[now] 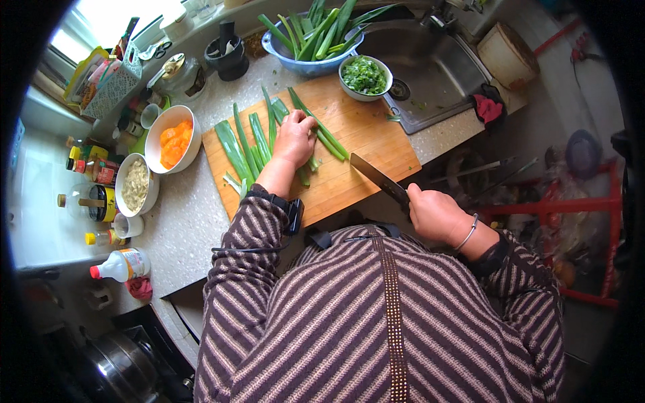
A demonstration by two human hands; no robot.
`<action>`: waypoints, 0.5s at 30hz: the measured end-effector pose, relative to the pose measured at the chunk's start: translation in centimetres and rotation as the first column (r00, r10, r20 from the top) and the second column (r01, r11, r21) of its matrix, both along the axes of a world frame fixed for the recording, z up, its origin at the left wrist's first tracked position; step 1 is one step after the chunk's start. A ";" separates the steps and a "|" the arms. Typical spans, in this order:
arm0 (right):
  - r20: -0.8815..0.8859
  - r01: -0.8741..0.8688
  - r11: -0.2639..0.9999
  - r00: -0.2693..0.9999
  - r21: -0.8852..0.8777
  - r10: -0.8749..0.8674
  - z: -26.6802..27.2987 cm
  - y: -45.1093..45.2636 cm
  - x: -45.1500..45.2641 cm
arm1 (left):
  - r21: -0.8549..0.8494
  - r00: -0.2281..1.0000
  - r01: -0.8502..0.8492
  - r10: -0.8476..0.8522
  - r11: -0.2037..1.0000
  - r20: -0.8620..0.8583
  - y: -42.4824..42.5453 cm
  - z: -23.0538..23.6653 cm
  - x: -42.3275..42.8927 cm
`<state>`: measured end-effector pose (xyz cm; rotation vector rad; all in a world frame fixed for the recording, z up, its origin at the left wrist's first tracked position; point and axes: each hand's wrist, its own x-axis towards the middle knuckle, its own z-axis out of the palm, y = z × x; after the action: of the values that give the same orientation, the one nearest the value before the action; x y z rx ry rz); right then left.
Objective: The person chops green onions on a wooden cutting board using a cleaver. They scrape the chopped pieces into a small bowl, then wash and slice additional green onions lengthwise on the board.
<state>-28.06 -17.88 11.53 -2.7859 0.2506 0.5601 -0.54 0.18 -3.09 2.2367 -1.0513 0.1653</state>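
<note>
My right hand (436, 211) grips the handle of a kitchen knife (377, 177). The blade's tip end lies over the near side of a wooden cutting board (365, 136), close to the lower ends of some long green onion leaves (327, 135). On these leaves, near the middle of the board, my left hand (293, 140) rests with curled fingers and holds them. Its palm side and the leaves beneath it are hidden. To its left, several more green onion leaves (234, 148) lie side by side, partly covered by my forearm.
Behind the board are a blue basin (312, 66) of green onions and a bowl of chopped greens (364, 75), beside a steel sink (428, 60). Left stand a bowl of orange pieces (176, 143), a bowl of pale food (135, 184), several jars and a white bottle (123, 264).
</note>
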 end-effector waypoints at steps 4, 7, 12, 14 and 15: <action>0.186 0.033 0.995 0.981 0.090 -0.049 -1.5 0.1 0.9 | 0.018 0.998 0.021 -0.020 1.000 -0.052 0.1 0.2 -0.3; 0.240 0.047 0.993 0.968 0.104 -0.071 -2.8 0.4 2.9 | -0.010 0.998 0.045 -0.046 0.999 -0.044 0.3 0.3 -0.2; 0.230 0.023 0.994 0.972 0.106 -0.047 -3.9 0.1 5.5 | -0.035 0.999 0.049 -0.050 0.998 -0.013 0.4 0.1 -0.2; 0.219 0.015 0.994 0.975 0.108 -0.039 -4.2 -0.2 5.6 | -0.030 0.998 0.069 -0.068 0.997 0.013 0.4 0.2 -0.2; 0.230 0.001 0.994 0.973 0.111 -0.027 -4.3 -0.4 5.7 | -0.020 0.996 0.086 -0.085 0.996 0.022 0.4 0.3 -0.2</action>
<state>-22.40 -18.24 7.21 -2.7073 0.1826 0.2339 -0.73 0.57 -2.82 2.1715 -1.1494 0.1627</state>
